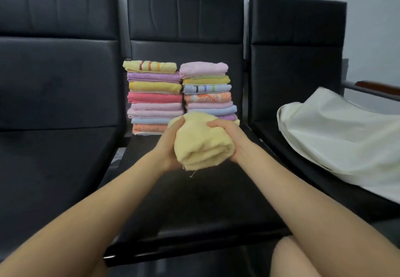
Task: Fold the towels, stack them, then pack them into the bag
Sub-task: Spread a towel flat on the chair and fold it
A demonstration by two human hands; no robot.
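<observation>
I hold a folded pale yellow towel point(201, 142) above the middle black seat point(194, 201), gripped from both sides. My left hand point(167, 147) clasps its left edge and my right hand point(233, 138) its right edge. Behind it stand two stacks of folded towels against the seat back: the left stack point(154, 97) topped by a yellow striped towel, the right stack point(207, 88) topped by a pink one. The held towel hides the bottom of the right stack. A white bag point(337, 134) lies slumped on the right seat.
Three black padded seats stand in a row against a grey wall; the left seat point(54, 157) is bare. A dark armrest with a wooden top point(376, 86) sits at the far right. My knee point(303, 257) shows at the bottom.
</observation>
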